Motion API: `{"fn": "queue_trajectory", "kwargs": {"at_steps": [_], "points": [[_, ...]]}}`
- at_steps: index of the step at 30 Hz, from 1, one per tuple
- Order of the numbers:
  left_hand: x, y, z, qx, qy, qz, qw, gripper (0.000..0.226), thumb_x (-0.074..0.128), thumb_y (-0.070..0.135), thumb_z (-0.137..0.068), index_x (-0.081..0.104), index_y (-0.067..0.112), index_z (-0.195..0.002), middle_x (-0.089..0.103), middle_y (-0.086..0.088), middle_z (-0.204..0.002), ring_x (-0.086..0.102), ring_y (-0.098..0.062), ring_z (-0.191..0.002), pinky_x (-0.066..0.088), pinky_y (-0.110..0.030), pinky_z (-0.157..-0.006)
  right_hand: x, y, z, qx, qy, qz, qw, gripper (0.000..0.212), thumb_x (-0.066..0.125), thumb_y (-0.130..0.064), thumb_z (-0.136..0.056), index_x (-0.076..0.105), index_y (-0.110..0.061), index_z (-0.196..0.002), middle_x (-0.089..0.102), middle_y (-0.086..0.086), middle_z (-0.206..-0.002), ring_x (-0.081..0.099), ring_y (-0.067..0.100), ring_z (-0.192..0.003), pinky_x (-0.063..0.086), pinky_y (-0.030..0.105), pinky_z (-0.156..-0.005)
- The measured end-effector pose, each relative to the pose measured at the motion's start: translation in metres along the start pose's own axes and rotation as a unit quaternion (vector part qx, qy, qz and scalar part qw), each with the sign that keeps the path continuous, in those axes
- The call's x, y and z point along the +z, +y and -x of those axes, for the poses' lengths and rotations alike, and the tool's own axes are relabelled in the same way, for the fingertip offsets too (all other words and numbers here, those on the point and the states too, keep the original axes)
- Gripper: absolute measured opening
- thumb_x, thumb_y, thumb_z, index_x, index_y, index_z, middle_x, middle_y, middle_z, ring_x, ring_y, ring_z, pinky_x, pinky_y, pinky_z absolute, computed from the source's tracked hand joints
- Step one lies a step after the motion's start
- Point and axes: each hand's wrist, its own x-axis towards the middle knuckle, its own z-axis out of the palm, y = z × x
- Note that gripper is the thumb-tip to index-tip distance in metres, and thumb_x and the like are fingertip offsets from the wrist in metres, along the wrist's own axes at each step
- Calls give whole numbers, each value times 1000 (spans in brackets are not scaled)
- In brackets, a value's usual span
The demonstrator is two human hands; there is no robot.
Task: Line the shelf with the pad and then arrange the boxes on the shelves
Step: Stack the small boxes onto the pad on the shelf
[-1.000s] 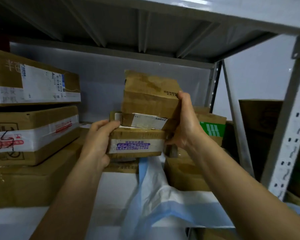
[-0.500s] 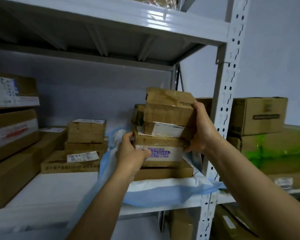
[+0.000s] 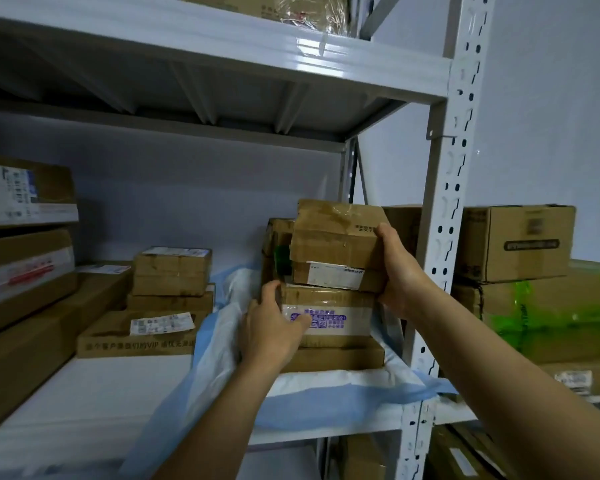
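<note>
A stack of small cardboard boxes stands at the right end of the white shelf, on a crumpled blue and white pad. The lower box carries a purple label. My left hand grips the left side of that labelled box. My right hand holds the right side of the upper boxes. A flat box lies beneath the stack. The pad hangs over the shelf's front edge.
A pile of small boxes sits mid-shelf on a flat box. Large cartons are stacked at the left. A perforated white upright stands right of the stack. More cartons fill the neighbouring rack.
The stack in my hands has moved from mid-shelf to the right end, onto the pad beside the upright. My view has shifted right and upward.
</note>
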Motion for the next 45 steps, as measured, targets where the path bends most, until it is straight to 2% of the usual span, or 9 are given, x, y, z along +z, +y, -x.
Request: {"fn": "queue_trajectory", "kwargs": {"at_steps": [5, 10, 13, 16, 22, 28, 35, 40, 45], "points": [[-21, 21, -5, 42, 103, 121, 986, 40, 50, 23, -94, 44, 21, -134, 48, 3, -130, 49, -14, -116, 44, -29, -89, 4, -9, -7, -31, -2, 6, 999, 42, 38, -64, -88, 55, -27, -99, 62, 8, -113, 57, 26, -108, 42, 46, -102], [-42, 59, -36, 103, 18, 192, 976, 18, 40, 32, -97, 49, 43, -109, 61, 3, -117, 60, -15, -104, 52, -40, -87, 24, -25, -26, -37, -8, 28, 999, 64, 38, -69, -85, 39, -25, -132, 55, 5, -121, 52, 25, -111, 40, 41, -98], [-55, 65, -63, 117, 25, 192, 974, 30, 43, 19, -98, 50, 27, -126, 62, 5, -112, 59, -4, -91, 46, -20, -66, 31, -35, -42, -50, -29, 55, 997, 63, 31, -73, -86, 43, -26, -126, 59, 5, -108, 57, 23, -99, 44, 46, -100], [-60, 64, -97, 128, 39, 210, 969, 38, 49, 9, -95, 52, 24, -130, 62, 7, -109, 60, -4, -92, 44, -13, -64, 38, -44, -65, -72, -37, 59, 995, 55, 28, -67, -90, 43, -23, -120, 57, 0, -95, 56, 16, -85, 48, 37, -87], [-51, 51, -163, 109, 35, 248, 962, 49, 55, -2, -89, 52, 18, -134, 65, 1, -115, 62, -17, -108, 50, -40, -98, 56, -47, -126, -78, -17, 135, 988, 34, 42, -49, -95, 53, -17, -101, 62, 10, -111, 57, 29, -109, 42, 41, -103], [-39, 49, -224, 116, 11, 266, 957, 46, 47, -6, -90, 55, 14, -131, 64, -3, -110, 61, -19, -102, 50, -37, -96, 64, -53, -171, -112, 33, 210, 971, 29, 43, -24, -99, 50, -8, -123, 61, 9, -110, 57, 17, -88, 44, 26, -72], [-22, 46, -263, 124, -33, 250, 960, 44, 38, 3, -95, 58, 22, -129, 65, -1, -120, 61, -21, -109, 48, -29, -93, 67, -49, -208, -114, 82, 280, 950, 34, 37, -25, -101, 49, -5, -127, 59, 15, -122, 56, 27, -110, 44, 32, -88], [-9, 31, -274, 116, -51, 253, 959, 46, 36, 2, -95, 55, 21, -132, 65, 0, -120, 63, -18, -106, 50, -28, -92, 68, -35, -227, -91, 74, 312, 943, 34, 35, -25, -101, 49, -6, -126, 58, 16, -123, 55, 27, -109, 44, 35, -92], [8, 15, -286, 100, -49, 257, 960, 48, 38, 4, -90, 58, 24, -129, 67, 1, -120, 64, -20, -107, 50, -41, -99, 64, -30, -237, -76, 76, 358, 927, 37, 33, -27, -101, 54, -3, -122, 58, 14, -108, 52, 24, -94, 44, 34, -86]]}}
